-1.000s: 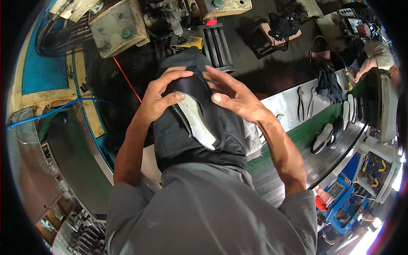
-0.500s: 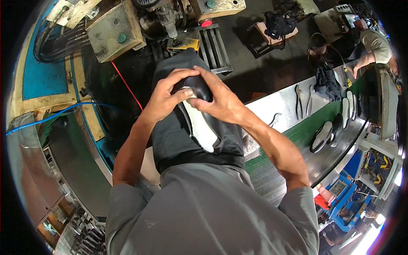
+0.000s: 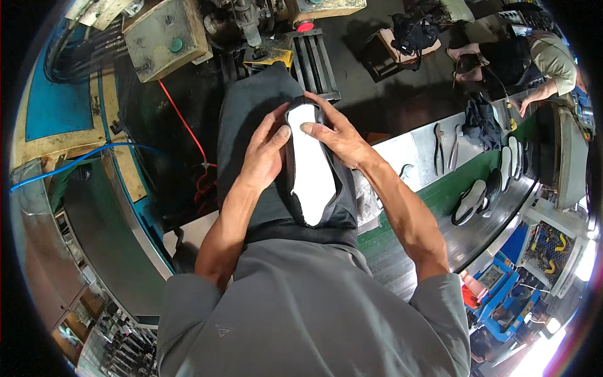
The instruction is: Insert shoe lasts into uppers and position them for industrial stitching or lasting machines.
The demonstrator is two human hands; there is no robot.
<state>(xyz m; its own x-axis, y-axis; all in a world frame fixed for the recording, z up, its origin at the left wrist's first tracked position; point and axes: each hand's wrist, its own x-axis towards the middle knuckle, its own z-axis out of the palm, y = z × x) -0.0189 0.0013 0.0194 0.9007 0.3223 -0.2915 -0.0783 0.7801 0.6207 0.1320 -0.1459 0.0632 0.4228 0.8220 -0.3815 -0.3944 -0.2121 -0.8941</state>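
Note:
A black shoe upper with a long white bottom lies over my lap, its white face turned up and one rounded end toward my fingers. My right hand grips its far right side, with the thumb pressed on the white surface and fingers wrapped over the far end. Along the left edge, my left hand holds the black side, its thumb upright beside the rim. The left fingertips are partly hidden behind the shoe upper.
To the right runs a green conveyor belt bearing several shoe pieces. Pincers lie on a metal ledge beside it. Ahead stands a machine with a red button. A blue hose crosses at left. Another person's hand shows at far right.
The shoe upper has turned so its white bottom faces up more fully. My left hand has slid from the far end down to the left side; my right thumb has moved farther up.

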